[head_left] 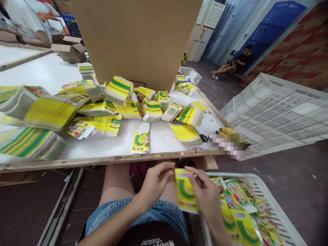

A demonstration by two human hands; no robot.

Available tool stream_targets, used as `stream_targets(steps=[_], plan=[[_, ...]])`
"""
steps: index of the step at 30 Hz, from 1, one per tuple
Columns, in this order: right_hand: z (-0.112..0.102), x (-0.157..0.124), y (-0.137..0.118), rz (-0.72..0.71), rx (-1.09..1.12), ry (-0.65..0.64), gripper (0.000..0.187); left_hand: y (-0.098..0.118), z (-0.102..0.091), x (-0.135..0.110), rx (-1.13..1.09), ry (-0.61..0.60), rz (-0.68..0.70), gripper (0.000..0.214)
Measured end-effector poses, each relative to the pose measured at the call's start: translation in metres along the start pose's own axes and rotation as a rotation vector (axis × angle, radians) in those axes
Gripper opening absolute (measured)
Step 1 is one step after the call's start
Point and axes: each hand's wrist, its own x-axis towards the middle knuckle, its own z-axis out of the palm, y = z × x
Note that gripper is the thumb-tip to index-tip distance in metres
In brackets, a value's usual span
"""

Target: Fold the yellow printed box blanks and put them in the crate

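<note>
Over my lap, both hands hold one small yellow-and-green carton (185, 192). My left hand (155, 182) pinches its upper left edge with fingers curled. My right hand (207, 194) grips its right side from above. Just right of my hands stands a white plastic crate (274, 205) with several folded cartons of the same print inside. On the white table (112, 145) in front lie several stacks of flat cartons (97, 124), and a short stack (140, 140) rests near the front edge.
A tall brown cardboard sheet (135, 37) stands at the back of the table. Scissors (203, 137) and bananas (229, 131) lie at the table's right corner. An upturned white crate (279, 112) sits right. A person sits far back (238, 63); another person is at upper left (28, 24).
</note>
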Motion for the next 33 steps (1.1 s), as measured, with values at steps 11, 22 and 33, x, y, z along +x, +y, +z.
stream_targets(steps=[11,22,33], plan=[[-0.041,-0.004,0.039,0.003,-0.317,-0.169,0.035,-0.043,-0.105,0.065,0.862,0.427,-0.192,0.016],[0.054,0.001,-0.058,-0.365,0.065,-0.086,0.043,0.021,-0.042,-0.011,0.197,0.06,0.057,0.013],[0.061,-0.013,-0.049,-0.061,0.415,-0.082,0.018,0.003,-0.016,-0.017,-0.681,-0.352,-0.396,0.05]])
